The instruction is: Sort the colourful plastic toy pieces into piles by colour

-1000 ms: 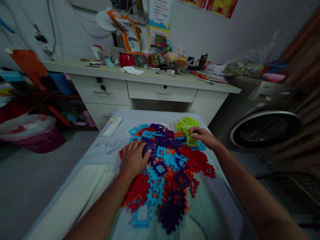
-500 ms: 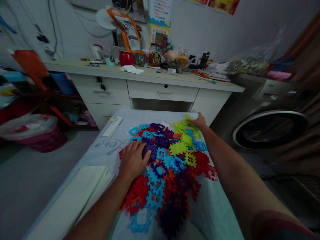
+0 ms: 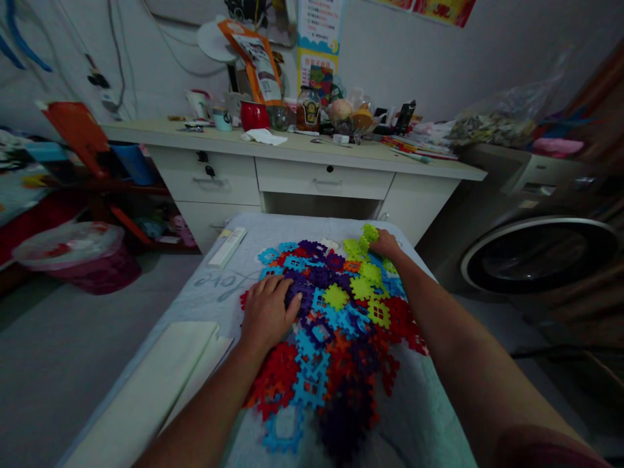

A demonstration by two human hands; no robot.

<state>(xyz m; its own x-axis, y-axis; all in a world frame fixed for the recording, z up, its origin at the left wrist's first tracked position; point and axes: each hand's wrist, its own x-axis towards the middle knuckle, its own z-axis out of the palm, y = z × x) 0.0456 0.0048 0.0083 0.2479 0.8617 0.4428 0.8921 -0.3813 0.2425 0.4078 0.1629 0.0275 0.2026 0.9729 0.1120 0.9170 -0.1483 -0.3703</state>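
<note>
A heap of notched, flat interlocking plastic building pieces [image 3: 312,383] in red, blue, purple, orange and yellow-green lies spread over the cloth-covered table. My left hand [image 3: 270,311] rests palm down on the heap's left side, fingers out and thumb apart, touching a purple piece [image 3: 301,292]. At the far right of the heap, my right hand [image 3: 385,243] is closed at a yellow-green building piece [image 3: 370,232]; its fingertips are partly hidden. Other yellow-green pieces [image 3: 361,288] lie just in front of that hand, and one single yellow-green piece [image 3: 336,297] sits nearer the heap's middle.
The table's pale cloth [image 3: 195,305] carries a long white box [image 3: 228,247] and a folded white board [image 3: 151,383] on the left. Behind stands a white desk [image 3: 326,179] crowded with jars and packets. A washing machine [image 3: 531,221] is on the right, a pink bin [image 3: 92,266] on the left.
My right hand's fingers, stretched over the yellow-green pieces before, have drawn in around one. A yellow-green piece now lies separately nearer the middle. My left hand stays put; the view has shifted slightly.
</note>
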